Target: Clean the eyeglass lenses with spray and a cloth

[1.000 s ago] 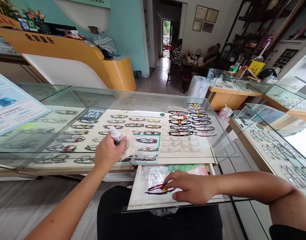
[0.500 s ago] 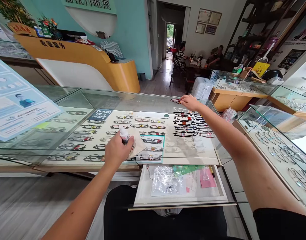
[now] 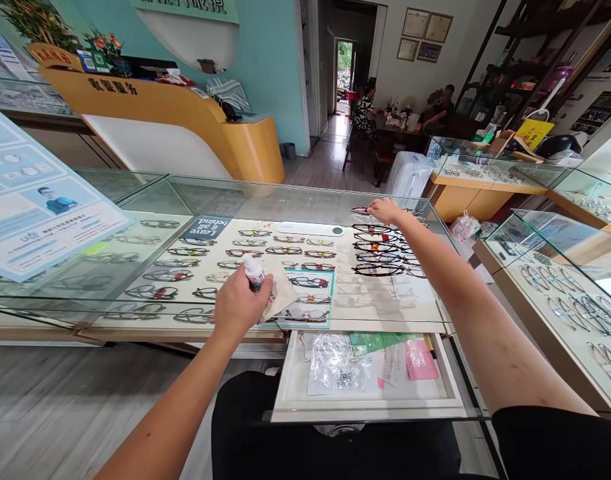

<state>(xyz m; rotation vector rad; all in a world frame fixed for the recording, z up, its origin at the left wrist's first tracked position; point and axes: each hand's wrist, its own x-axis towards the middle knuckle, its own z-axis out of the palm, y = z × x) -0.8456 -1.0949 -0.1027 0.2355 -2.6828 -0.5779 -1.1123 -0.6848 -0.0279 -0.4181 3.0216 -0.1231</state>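
Note:
My left hand (image 3: 241,301) is closed around a small white spray bottle (image 3: 254,271). A beige cloth (image 3: 281,295) sticks out under that hand, above the glass counter. My right hand (image 3: 385,211) reaches to the far side of the counter top, its fingers pinching a pair of dark-red-rimmed eyeglasses (image 3: 360,211) by one side. Just nearer than these, several eyeglasses (image 3: 378,257) lie in stacked rows on the glass; my forearm covers part of the right-hand row.
Below the counter's front edge an open drawer (image 3: 281,408) holds plastic bags and papers. More eyeglasses (image 3: 284,251) are displayed under the glass. A blue-and-white sign (image 3: 45,207) stands at left. Another glass case (image 3: 515,293) is at right. Two people sit at a table behind.
My right hand has lowered the red-rimmed eyeglasses toward the glass, at the far end of the row. My left hand still grips the bottle and cloth. The view has shifted slightly.

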